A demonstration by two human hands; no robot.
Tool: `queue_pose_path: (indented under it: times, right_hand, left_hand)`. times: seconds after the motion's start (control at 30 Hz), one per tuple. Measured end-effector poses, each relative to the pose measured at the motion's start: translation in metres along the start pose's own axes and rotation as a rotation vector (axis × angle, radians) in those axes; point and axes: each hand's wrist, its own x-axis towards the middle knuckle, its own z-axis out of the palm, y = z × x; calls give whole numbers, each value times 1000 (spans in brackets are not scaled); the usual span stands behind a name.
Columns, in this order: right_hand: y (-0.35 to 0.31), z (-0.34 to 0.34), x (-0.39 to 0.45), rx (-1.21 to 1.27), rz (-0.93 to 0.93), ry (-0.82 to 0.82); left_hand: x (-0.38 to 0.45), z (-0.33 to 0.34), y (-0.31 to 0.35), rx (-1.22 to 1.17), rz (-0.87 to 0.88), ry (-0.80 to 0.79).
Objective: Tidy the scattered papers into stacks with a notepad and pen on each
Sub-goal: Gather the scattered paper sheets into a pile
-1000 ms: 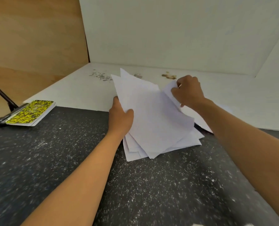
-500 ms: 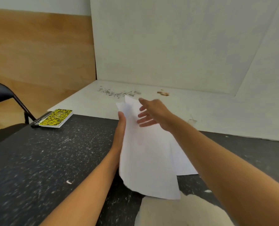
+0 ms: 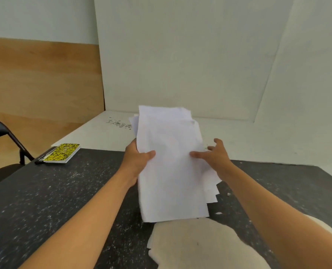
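A bundle of white papers [image 3: 171, 164] is held up, tilted, above the dark speckled table [image 3: 45, 200]. My left hand [image 3: 137, 162] grips the bundle's left edge, thumb on the front sheet. My right hand [image 3: 215, 156] is at the right edge with spread fingers, thumb pressed on the front sheet. Several sheet corners stick out unevenly at the lower right. A yellow-and-black patterned notepad [image 3: 63, 153] lies at the table's far left edge, with a black pen [image 3: 42, 159] beside it on its left.
A white board [image 3: 258, 140] covers the far half of the table, with white panels standing behind it. A black chair [image 3: 2, 136] stands at the left. A worn pale patch [image 3: 200, 245] marks the table's near edge.
The papers, loosely fanned over the table a second ago, are now gathered into one raised bundle. My right hand moved from the top of the sheets to the right edge. The view tilted upward.
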Motion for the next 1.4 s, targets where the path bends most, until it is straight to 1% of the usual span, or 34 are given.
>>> queue_pose_path:
  times: [0.03,0.1,0.23,0.3,0.43,0.57,0.73,0.83,0.9,0.97,1.03,1.1,1.17,1.27,1.33,1.4]
  right_hand:
    - [-4,-11,-3,33,-7,-38]
    - [-16,-28,-9,60,-84,-93]
    - [-45,-55,-25,161,-243,-23]
    - [-50,-64,-30,186,-286,-39]
    - [-35,-66,-41,155,-256,-92]
    - [-11,-49,-50,175,-203,-93]
    - [-9,-29,-57,238,-228,-23]
    - [-15,-25,-55,242,-258,83]
    - [-21,-25,-57,220,-318,139]
    - [-28,-21,-61,184,-379,126]
    - [-34,-17,-65,123,-403,111]
    - [-42,-16,-68,89,-448,178]
    - [-51,-22,-69,38,-566,268]
    - [-62,-32,-70,-227,-801,339]
    - [-66,-38,-69,-402,-827,356]
    - [-63,-41,-64,-412,-797,344]
  left_hand:
    - [0,2,12,-13,44,-15]
    - [0,5,34,-11,132,-27]
    - [0,14,65,-12,231,-20]
    - [-4,17,71,-26,238,-15]
    - [-19,25,63,-29,192,-46]
    - [-33,29,42,-28,177,-24]
    - [-36,37,43,-6,180,-43]
    - [-30,37,52,31,265,70]
    - [-26,35,57,54,336,121]
    - [-25,39,60,78,354,102]
    - [-26,45,60,114,358,98]
    - [-29,48,61,108,422,130]
    - [-29,45,64,137,552,164]
    - [-24,37,72,262,708,135]
    - [-19,34,73,379,762,114]
    - [-17,32,70,417,790,114]
